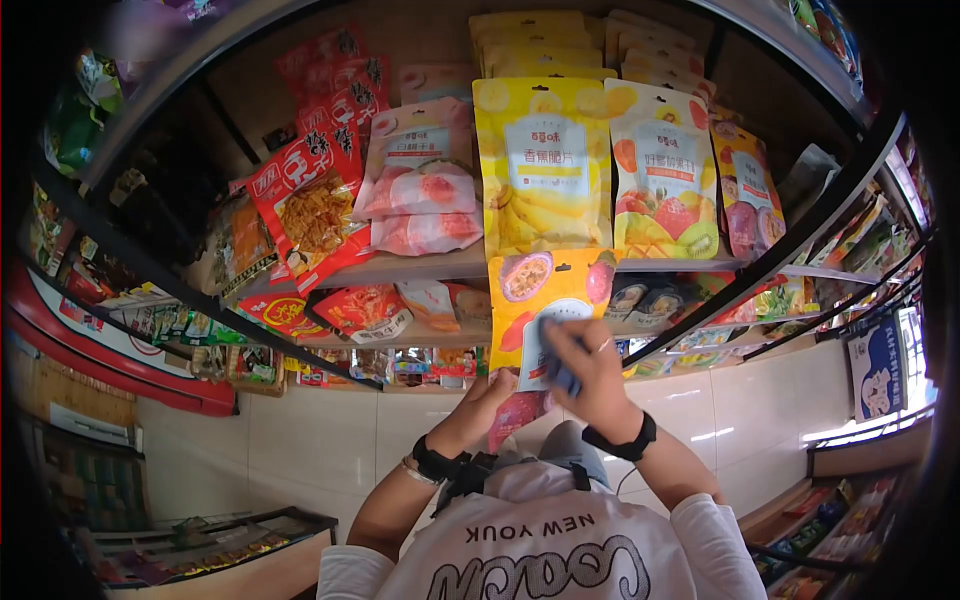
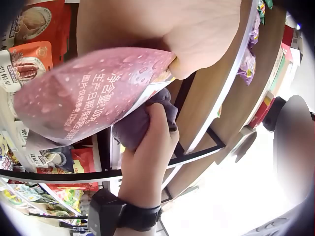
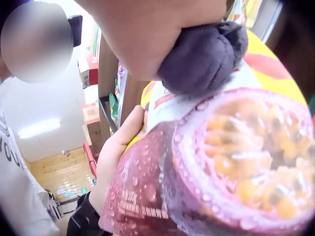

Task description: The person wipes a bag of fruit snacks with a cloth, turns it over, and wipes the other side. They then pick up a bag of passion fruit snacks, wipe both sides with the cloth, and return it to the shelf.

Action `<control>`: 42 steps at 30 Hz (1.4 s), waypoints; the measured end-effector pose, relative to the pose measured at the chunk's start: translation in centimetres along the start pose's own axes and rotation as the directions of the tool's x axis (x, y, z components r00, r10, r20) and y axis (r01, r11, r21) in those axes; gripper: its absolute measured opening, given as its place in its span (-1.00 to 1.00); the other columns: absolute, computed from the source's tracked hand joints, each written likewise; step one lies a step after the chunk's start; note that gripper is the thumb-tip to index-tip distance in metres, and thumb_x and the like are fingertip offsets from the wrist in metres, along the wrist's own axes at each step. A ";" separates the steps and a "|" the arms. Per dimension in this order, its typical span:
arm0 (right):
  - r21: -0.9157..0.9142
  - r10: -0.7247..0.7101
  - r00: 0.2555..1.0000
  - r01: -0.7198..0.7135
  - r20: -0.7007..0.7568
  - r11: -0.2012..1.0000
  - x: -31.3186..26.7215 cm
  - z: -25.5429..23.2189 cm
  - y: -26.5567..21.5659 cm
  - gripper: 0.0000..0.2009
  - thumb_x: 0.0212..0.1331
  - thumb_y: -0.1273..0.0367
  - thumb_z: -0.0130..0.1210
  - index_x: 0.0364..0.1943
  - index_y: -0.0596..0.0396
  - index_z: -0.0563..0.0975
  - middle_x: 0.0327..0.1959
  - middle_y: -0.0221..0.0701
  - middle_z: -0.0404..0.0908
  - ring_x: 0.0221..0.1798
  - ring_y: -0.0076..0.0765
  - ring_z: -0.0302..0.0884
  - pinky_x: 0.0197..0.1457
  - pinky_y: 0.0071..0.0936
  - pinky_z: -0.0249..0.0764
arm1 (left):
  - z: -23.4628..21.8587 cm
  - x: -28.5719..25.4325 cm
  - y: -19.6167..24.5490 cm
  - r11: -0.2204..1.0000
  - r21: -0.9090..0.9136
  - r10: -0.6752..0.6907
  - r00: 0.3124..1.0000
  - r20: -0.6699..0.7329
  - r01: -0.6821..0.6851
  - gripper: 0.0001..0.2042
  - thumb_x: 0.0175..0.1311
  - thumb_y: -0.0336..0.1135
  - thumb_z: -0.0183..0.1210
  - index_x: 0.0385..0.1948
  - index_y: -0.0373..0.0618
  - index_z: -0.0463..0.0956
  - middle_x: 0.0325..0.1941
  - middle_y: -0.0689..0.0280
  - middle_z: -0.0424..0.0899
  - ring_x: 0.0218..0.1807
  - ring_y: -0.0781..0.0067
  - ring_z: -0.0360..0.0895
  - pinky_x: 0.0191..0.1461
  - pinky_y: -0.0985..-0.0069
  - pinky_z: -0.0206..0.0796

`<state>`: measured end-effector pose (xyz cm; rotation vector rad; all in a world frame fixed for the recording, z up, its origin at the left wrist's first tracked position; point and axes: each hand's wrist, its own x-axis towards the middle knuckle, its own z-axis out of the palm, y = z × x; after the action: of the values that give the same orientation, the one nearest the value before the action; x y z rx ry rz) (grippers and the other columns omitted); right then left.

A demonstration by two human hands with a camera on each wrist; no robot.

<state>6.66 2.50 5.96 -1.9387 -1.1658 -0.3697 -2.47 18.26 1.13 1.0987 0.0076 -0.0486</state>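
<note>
A yellow snack bag with passion fruit pictures (image 1: 512, 330) is held up in front of the shelf, over the person's lap in the head view. The left hand (image 1: 478, 410) grips its left edge, thumb on the front. In the right hand (image 1: 600, 378) a dark grey cloth (image 1: 562, 368) is bunched against the pale label. From the right wrist, the cloth (image 3: 199, 59) lies on the bag just above the large printed passion fruit (image 3: 261, 157). The left wrist view shows the bag's purple lower part (image 2: 88, 98), with the right hand (image 2: 150, 152) and cloth beyond it.
Right behind the held bag stand a yellow banana chip bag (image 1: 545, 165) and a mixed fruit bag (image 1: 662, 170). Pink bags (image 1: 420, 180) and red snack packs (image 1: 310, 215) sit left of them. A black shelf frame (image 1: 750, 290) slants at the right.
</note>
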 end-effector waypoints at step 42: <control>-0.085 -0.035 0.999 0.036 0.010 0.996 0.0 0.4 -0.1 -0.28 -0.51 0.55 0.23 0.07 0.09 0.54 -0.15 -0.27 0.41 -0.16 -0.05 0.38 -0.09 -0.24 0.41 | -1.4 1.0 -0.9 0.995 -0.087 -0.059 0.992 -0.107 0.050 -0.59 0.47 -0.21 -0.08 0.27 -0.14 0.21 0.22 0.31 0.41 0.21 0.49 0.38 0.24 0.43 0.28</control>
<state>6.53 2.87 5.76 -1.9964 -1.2090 -0.4373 -1.46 19.01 -0.33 1.0156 0.1372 -0.0364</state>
